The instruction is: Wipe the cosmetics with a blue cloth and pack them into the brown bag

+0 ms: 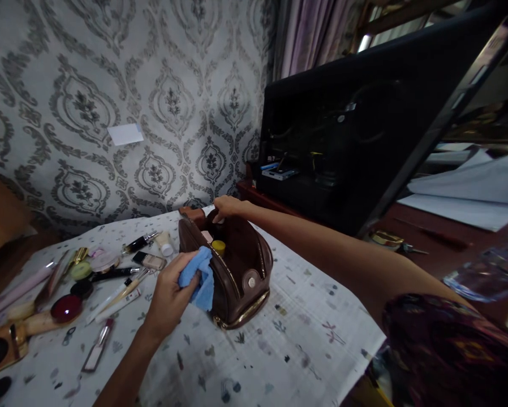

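Note:
A brown makeup bag (pixel 241 305) stands unzipped on the cloth-covered table, with its mouth facing up. Inside it I see a small yellow-capped item (pixel 218 247) and something pale pink (pixel 206 236). My left hand (pixel 173 288) grips a blue cloth (pixel 201 277) against the bag's left side. At the bag's far rim, my right hand (pixel 228 207) has its fingers curled over the edge, holding it; the fingertips are partly hidden. Left of the bag lie a foundation bottle (pixel 149 260) and a cream tube (pixel 164 244).
Several cosmetics cover the table's left side, including a lip gloss tube (pixel 98 346), a red round compact (pixel 66 308) and makeup brushes (pixel 122 294). A large black television (pixel 322 130) stands behind my right arm. Papers (pixel 470 192) lie at the right on a dark red surface.

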### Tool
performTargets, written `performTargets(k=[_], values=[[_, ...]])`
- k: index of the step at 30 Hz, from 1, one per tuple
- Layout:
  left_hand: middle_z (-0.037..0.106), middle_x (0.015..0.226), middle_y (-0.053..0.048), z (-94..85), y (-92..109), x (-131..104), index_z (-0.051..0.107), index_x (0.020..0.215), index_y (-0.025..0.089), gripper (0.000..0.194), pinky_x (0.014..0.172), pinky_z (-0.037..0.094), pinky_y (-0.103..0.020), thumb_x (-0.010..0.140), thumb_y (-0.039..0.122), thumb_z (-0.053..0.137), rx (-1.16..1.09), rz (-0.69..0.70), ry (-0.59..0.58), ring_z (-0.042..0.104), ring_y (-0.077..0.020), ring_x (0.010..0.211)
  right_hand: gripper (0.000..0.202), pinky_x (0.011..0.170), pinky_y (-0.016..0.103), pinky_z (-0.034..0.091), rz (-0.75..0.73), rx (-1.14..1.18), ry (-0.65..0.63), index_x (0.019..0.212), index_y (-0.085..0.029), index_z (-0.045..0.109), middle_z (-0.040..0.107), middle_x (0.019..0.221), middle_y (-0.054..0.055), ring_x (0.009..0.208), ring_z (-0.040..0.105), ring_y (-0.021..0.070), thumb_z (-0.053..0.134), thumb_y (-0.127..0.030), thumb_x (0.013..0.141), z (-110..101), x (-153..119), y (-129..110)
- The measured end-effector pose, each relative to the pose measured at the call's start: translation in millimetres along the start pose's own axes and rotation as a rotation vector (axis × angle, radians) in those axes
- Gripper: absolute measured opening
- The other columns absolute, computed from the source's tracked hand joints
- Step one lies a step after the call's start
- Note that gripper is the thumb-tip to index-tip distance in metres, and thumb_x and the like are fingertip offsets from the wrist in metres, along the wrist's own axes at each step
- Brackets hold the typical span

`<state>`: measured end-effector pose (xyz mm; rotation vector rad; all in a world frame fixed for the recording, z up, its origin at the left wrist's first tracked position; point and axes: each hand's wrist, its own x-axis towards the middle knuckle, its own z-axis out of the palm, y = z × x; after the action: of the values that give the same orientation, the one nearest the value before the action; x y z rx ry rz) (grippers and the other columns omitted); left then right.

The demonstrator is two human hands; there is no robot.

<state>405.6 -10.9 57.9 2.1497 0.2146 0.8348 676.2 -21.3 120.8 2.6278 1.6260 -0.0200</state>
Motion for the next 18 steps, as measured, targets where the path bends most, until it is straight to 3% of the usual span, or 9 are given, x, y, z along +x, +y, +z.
performTargets(k=[7,18], values=[[0.071,0.115,-0.006,0.0,-1.0,0.2,0.068,0.119,0.021,0.032,0.092,0.048,-0.030,0.091,0.031,0.057,0.011,0.009,-0.004,0.065,-0.0218,0.102,0.053,0.078,0.024,0.051,-0.022,0.013,-0.043,0.118,-0.012,0.070,0.071,0.118,0.014,0.109,0.067,0.0267,0.083,-0.030,0.070,-2.6,0.3,5.1],[0.072,0.113,-0.006,-1.6,-2.5,-1.1,0.069,0.117,0.020,0.033,0.091,0.049,-0.030,0.090,0.034,0.058,0.032,-0.014,0.029,0.066,-0.0218,0.100,0.051,0.085,0.029,0.050,-0.017,0.066,0.029,0.120,-0.013,0.069,0.068,0.124,0.016,0.116,0.064,0.0300,0.080,-0.031,0.074,6.5,1.2,7.4]])
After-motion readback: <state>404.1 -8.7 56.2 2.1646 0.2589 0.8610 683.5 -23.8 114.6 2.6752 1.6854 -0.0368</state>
